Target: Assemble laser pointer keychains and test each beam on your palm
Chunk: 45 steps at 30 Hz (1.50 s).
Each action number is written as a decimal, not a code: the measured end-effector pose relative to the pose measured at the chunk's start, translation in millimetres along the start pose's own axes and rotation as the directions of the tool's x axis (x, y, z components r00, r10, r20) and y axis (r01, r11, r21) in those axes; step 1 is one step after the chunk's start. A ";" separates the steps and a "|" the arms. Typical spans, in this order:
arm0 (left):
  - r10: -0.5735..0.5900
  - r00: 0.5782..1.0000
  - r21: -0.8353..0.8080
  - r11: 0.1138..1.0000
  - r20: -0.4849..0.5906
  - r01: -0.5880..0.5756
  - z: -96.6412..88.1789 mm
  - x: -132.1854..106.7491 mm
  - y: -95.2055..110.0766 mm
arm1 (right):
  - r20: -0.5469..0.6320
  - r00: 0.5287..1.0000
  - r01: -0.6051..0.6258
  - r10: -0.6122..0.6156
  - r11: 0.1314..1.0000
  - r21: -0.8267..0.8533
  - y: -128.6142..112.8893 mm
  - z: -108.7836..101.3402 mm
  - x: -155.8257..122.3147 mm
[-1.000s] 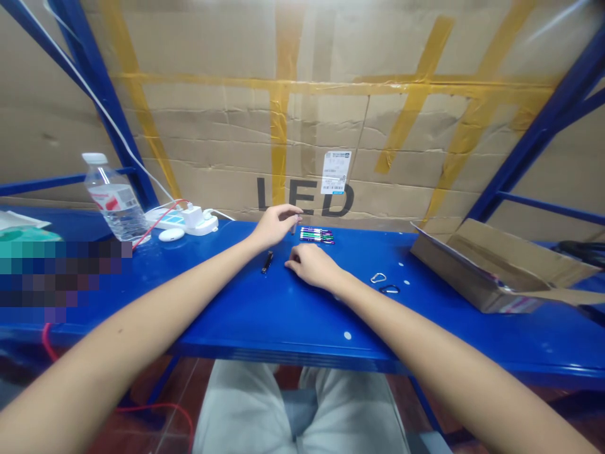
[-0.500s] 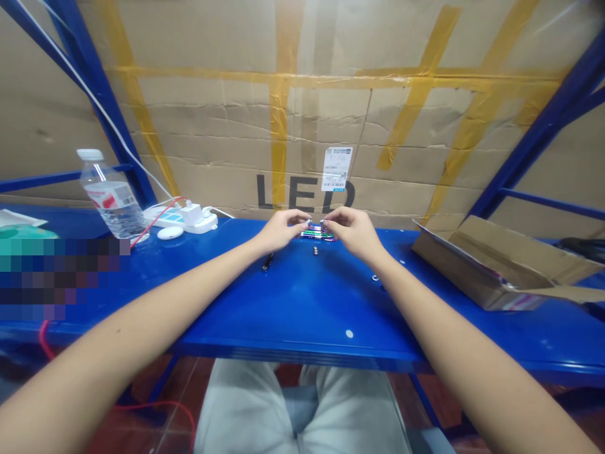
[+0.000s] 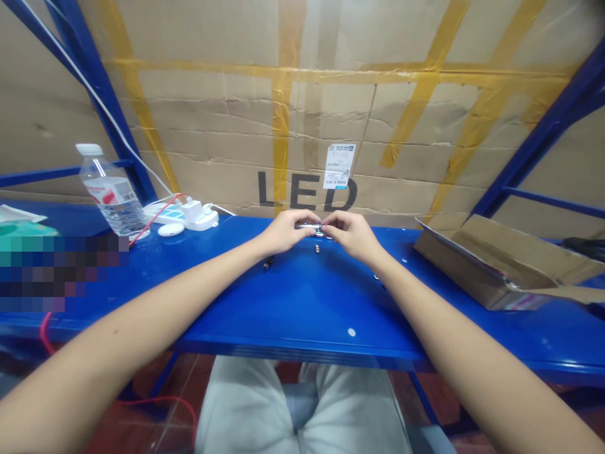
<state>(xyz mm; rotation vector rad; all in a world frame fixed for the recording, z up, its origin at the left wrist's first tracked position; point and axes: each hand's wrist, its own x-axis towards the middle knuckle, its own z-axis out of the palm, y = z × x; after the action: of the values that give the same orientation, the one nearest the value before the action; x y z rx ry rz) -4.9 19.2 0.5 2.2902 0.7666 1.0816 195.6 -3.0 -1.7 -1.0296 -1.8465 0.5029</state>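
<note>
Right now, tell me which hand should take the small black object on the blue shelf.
Probably the left hand: the small black object lies nearer it than the right hand, though both pinch a small silver piece.

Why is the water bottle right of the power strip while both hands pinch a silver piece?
Wrong side: the water bottle stands left of the power strip, in the head view. The left hand and right hand do pinch the silver piece.

The shelf [image 3: 302,302] gives the right hand [image 3: 352,236] passage at six o'clock. The box [image 3: 486,268] blocks three o'clock, the bottle [image 3: 112,195] nine (power strip [image 3: 182,215] first).
</note>
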 end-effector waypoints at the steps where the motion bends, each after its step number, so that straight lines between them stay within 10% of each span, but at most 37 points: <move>1: 0.006 1.000 0.025 1.000 0.010 -0.007 0.3 -0.3 0.3 | 0.000 1.000 -0.006 0.006 1.000 0.014 -0.1 0.9 -0.5; 9: 0.015 0.998 0.402 0.915 0.067 -0.041 1.8 -1.4 5.3 | 0.100 0.987 -0.141 0.126 0.978 0.153 5.5 6.2 -0.6; 23: 0.024 0.980 0.377 0.921 0.200 -0.100 11.3 -12.5 14.7 | 0.336 0.941 -0.049 0.046 0.999 0.000 3.0 -9.0 -3.1; 45: 0.036 0.997 0.252 0.966 0.073 -0.053 14.8 -9.5 21.4 | 0.366 0.930 -0.042 0.037 0.999 0.004 0.7 -17.2 -1.1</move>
<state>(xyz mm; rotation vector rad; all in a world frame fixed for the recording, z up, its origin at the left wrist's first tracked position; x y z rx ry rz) 8.0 -5.4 0.7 2.5552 0.8735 0.9663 211.1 -4.9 5.6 -1.0174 -2.1492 0.7717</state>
